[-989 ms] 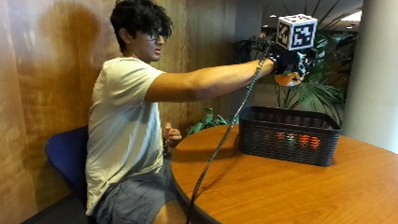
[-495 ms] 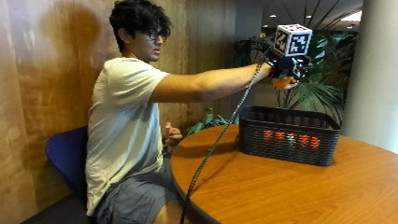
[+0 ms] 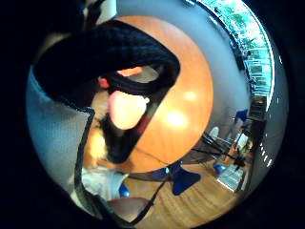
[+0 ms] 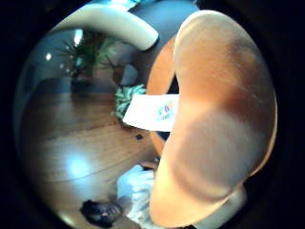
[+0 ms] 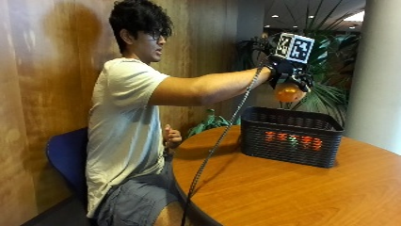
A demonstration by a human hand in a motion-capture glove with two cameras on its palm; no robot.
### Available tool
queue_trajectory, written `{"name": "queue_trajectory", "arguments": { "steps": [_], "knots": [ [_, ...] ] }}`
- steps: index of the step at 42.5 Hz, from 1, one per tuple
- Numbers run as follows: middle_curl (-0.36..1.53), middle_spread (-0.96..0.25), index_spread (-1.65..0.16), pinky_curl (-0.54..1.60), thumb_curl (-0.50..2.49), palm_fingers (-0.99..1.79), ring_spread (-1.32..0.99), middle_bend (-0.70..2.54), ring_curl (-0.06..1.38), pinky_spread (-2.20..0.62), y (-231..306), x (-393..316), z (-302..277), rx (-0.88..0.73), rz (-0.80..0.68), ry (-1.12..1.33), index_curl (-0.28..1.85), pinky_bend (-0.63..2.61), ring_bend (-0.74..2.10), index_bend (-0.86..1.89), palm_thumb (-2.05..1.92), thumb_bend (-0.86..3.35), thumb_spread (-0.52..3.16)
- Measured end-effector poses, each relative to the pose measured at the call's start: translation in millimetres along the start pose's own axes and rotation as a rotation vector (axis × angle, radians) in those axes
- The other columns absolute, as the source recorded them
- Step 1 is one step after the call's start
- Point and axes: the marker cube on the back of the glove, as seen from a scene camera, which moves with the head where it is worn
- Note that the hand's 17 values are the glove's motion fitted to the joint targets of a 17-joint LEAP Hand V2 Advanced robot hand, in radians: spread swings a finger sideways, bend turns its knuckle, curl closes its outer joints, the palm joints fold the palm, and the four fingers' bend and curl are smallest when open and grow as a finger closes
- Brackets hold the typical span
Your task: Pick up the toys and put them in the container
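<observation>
The gloved right hand, at the end of an outstretched arm, has its fingers curled around an orange toy and holds it in the air above the black basket. The thumb side palm view is largely filled by the orange toy. The basket stands on the round wooden tabletop, with more orange and red toys showing through its slatted wall, while the person's bare hand is near the tabletop's edge.
</observation>
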Motion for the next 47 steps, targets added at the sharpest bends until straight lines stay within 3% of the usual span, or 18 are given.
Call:
{"name": "queue_trajectory", "arguments": {
  "steps": [6,16,34,47],
  "knots": [
    [0.85,-0.17,-0.35,0.47,1.18,-0.40,-0.29,0.25,0.71,-0.12,2,-2,1,0.007,-0.007,-0.004,0.84,1.51,0.78,0.14,0.31,0.09,0.88],
    [0.66,-0.02,-0.31,0.41,0.94,-0.30,-0.08,0.09,0.57,0.00,19,10,-7,0.022,-0.034,-0.008,0.69,1.37,0.41,0.13,0.20,0.00,1.12],
    [0.43,0.05,-0.28,0.34,0.66,-0.20,0.06,0.09,0.49,0.08,42,25,9,-0.012,0.071,0.060,0.54,1.19,0.24,0.15,0.15,-0.02,1.29],
    [0.33,0.06,-0.30,0.32,0.55,-0.13,0.08,0.10,0.46,0.10,131,46,30,0.098,0.055,0.004,0.51,1.11,0.19,0.19,0.16,-0.01,1.35]
  ]
}}
